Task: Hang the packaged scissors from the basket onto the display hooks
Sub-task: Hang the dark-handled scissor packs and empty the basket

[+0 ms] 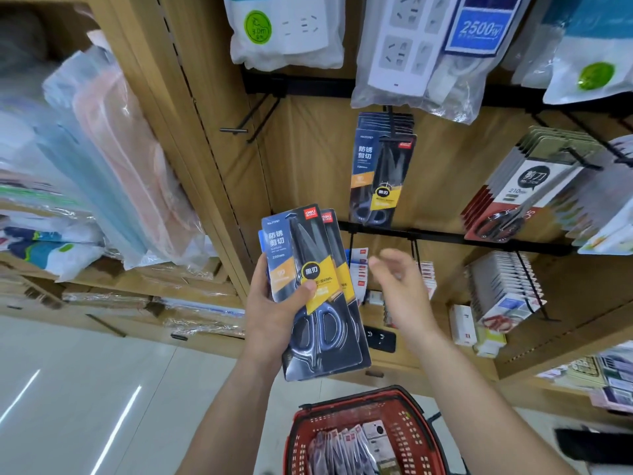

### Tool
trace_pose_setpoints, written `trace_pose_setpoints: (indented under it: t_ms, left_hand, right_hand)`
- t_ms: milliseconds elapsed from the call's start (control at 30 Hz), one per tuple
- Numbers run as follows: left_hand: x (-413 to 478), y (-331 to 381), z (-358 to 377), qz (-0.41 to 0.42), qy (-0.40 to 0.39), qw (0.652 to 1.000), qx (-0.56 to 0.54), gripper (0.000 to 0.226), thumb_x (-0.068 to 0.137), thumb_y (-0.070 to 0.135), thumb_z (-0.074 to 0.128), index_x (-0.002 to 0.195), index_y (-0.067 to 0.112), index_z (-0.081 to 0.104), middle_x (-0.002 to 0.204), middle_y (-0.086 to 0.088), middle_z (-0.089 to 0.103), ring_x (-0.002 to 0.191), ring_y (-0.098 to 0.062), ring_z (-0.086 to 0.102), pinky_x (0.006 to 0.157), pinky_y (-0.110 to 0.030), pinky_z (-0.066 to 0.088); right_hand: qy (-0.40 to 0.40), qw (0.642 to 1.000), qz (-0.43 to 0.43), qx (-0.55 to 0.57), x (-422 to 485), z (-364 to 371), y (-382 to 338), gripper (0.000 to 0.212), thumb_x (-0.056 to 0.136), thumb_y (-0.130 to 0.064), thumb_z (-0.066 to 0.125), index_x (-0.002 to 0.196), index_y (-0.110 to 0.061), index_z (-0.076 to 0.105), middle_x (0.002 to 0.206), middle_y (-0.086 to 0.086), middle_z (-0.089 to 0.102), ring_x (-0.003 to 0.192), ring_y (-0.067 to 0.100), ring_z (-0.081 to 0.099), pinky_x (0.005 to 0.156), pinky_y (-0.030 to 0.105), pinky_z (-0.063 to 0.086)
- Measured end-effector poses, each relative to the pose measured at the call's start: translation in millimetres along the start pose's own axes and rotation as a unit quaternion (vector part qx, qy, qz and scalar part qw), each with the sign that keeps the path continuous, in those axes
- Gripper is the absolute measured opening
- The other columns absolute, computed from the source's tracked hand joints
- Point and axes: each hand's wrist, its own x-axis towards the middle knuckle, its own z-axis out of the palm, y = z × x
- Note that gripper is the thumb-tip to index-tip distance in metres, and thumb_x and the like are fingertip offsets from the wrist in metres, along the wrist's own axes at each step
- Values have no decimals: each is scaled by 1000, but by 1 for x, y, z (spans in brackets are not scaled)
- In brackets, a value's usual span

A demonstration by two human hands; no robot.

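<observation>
My left hand (pixel 274 313) grips a small stack of packaged scissors (pixel 318 293), dark blue cards with yellow labels and black blades, held upright in front of the display wall. My right hand (pixel 400 286) hovers just right of the stack, fingers relaxed and holding nothing. Above, more of the same scissors packs (pixel 380 173) hang on a black display hook (pixel 390 114). An empty hook (pixel 236 130) juts out at the upper left of the panel. Below, the red basket (pixel 421 426) holds several more packaged items.
Power strips in plastic bags (pixel 411 53) hang along the top row. White-and-red scissors packs (pixel 520 186) hang at the right, smaller packs (pixel 503 289) below them. Bagged goods (pixel 113 159) fill the left shelves. A pale tiled floor (pixel 68 389) lies at the lower left.
</observation>
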Motion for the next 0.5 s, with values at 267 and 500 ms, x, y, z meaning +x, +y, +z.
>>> trace_pose_setpoints:
  t_ms: [267,500]
  left_hand:
    - [0,-5,12,14,-6,1000,20,60,98,14,69,146,43,47,123,16,74,113,-10,72,93,-35,59]
    - [-1,-12,15,-5,13,1000,17,83,96,34,73,162,38,24,153,19,48,122,0,63,102,-35,55]
  right_hand:
    - [-103,991,-51,65,-49,25,13,30,100,-21,67,126,-33,65,118,-16,74,113,5,68,103,36,52]
    - [2,994,-59,92,-52,26,23,16,104,-37,57,115,-33,69,113,-9,75,109,12,70,99,44,54]
